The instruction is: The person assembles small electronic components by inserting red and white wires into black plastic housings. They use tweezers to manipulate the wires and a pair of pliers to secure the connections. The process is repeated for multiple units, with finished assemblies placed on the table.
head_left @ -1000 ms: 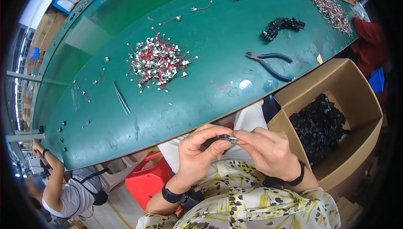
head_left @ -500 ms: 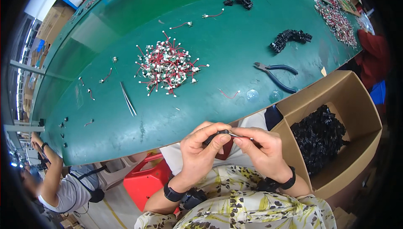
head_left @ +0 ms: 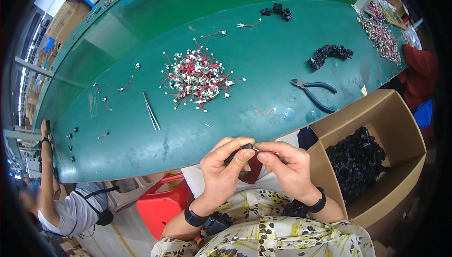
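My left hand (head_left: 225, 168) and my right hand (head_left: 289, 165) meet just below the near edge of the green table (head_left: 263, 59). Between their fingertips they pinch a small black connector piece with a short red wire (head_left: 249, 149). The left fingers close on the black part, the right fingers on the wire end. A heap of red-wired connectors (head_left: 195, 78) lies on the table ahead of my hands. Both wrists wear black bands.
Blue-handled pliers (head_left: 314, 93) and metal tweezers (head_left: 151, 111) lie on the table. A cardboard box (head_left: 376, 116) of black parts (head_left: 355, 160) stands at my right. Black connector clusters (head_left: 329, 53) lie farther back. Another person (head_left: 56, 196) sits at lower left; a red stool (head_left: 160, 203) is below.
The view has shifted a little; my hands stay together on the small piece, the fingers turning slightly around it. Nothing on the table has moved.
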`<state>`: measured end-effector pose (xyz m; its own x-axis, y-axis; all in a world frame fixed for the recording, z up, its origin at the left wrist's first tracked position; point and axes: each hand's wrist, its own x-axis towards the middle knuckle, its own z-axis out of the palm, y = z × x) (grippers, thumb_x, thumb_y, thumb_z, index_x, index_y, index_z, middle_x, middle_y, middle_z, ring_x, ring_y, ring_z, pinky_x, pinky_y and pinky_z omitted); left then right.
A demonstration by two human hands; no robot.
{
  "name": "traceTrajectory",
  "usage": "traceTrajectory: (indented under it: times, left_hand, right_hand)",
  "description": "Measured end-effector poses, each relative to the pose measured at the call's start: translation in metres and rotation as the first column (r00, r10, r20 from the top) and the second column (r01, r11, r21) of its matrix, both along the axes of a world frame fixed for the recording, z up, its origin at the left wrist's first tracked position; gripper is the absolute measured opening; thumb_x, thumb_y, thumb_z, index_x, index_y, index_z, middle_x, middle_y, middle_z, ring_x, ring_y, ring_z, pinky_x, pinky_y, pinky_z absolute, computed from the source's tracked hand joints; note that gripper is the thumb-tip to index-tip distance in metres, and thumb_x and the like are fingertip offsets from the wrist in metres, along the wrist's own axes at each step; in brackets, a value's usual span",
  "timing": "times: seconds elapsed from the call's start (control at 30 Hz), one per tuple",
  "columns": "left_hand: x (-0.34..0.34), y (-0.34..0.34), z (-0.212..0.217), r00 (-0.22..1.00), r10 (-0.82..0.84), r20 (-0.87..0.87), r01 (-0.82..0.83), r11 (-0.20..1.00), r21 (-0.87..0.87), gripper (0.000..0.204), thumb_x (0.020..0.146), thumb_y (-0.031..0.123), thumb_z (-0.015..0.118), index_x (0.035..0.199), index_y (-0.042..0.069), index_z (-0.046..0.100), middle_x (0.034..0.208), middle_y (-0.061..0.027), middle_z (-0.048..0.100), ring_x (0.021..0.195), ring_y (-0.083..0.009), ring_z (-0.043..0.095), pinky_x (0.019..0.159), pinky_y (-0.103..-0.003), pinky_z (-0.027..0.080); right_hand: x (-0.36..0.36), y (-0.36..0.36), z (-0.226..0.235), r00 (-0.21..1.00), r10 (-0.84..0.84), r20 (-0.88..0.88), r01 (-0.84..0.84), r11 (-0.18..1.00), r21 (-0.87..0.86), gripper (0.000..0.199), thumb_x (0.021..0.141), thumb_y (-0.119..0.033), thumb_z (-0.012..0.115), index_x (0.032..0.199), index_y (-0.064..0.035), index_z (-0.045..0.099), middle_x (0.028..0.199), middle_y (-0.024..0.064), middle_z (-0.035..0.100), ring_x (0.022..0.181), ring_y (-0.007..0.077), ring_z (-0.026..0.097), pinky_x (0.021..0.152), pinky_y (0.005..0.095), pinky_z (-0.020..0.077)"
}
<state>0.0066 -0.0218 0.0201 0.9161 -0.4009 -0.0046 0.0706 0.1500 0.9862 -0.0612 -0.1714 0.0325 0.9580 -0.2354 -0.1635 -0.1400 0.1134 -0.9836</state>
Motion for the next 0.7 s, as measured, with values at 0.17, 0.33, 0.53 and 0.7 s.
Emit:
traceTrajectory:
  times: [0.17,0.33,0.53,0.7]
  left_hand:
    - [-0.002,0.011,0.001,1.0,0.017,-0.024,-0.017,1.0,-0.021,0.026,0.084,0.003,0.073,0.11,0.002,0.069,0.092,-0.0055,0.064,0.067,-0.0073,0.059,0.056,-0.019,0.05]
    - [-0.003,0.029,0.003,1.0,0.017,0.001,-0.017,0.995,-0.098,0.03,0.08,0.001,0.076,0.109,0.002,0.069,0.094,-0.0074,0.066,0.07,-0.0072,0.06,0.056,-0.018,0.049]
    - [0.0,0.055,0.006,0.977,0.044,0.207,-0.064,0.994,0.089,0.032,0.075,0.002,0.079,0.106,0.004,0.071,0.092,-0.0094,0.07,0.076,-0.0142,0.065,0.064,-0.025,0.052]
    - [0.0,0.059,0.005,0.957,0.074,0.279,-0.101,0.991,0.084,0.027,0.072,0.004,0.082,0.097,0.005,0.071,0.089,-0.0087,0.071,0.076,-0.0156,0.066,0.068,-0.027,0.052]
  right_hand:
    - [0.007,-0.006,0.019,0.988,0.151,0.028,-0.144,0.973,-0.182,0.021,0.092,-0.005,0.064,0.111,0.0041,0.066,0.092,0.0104,0.072,0.078,0.0101,0.066,0.065,0.0236,0.0531]
    - [0.015,-0.002,0.027,0.966,0.257,0.009,-0.254,0.958,-0.135,0.026,0.09,-0.007,0.066,0.114,0.0039,0.064,0.092,0.0095,0.071,0.079,0.0089,0.065,0.066,0.0232,0.0529]
    - [0.02,-0.013,0.036,0.959,0.285,0.0,-0.272,0.916,-0.295,0.032,0.088,-0.013,0.07,0.116,0.0011,0.063,0.086,0.0067,0.069,0.073,0.0082,0.063,0.06,0.0262,0.0486]
    - [0.029,0.006,0.052,0.888,0.457,-0.057,-0.431,0.783,-0.449,0.025,0.092,-0.015,0.064,0.111,0.0006,0.063,0.085,0.0132,0.067,0.069,0.0186,0.066,0.061,0.0279,0.0503]
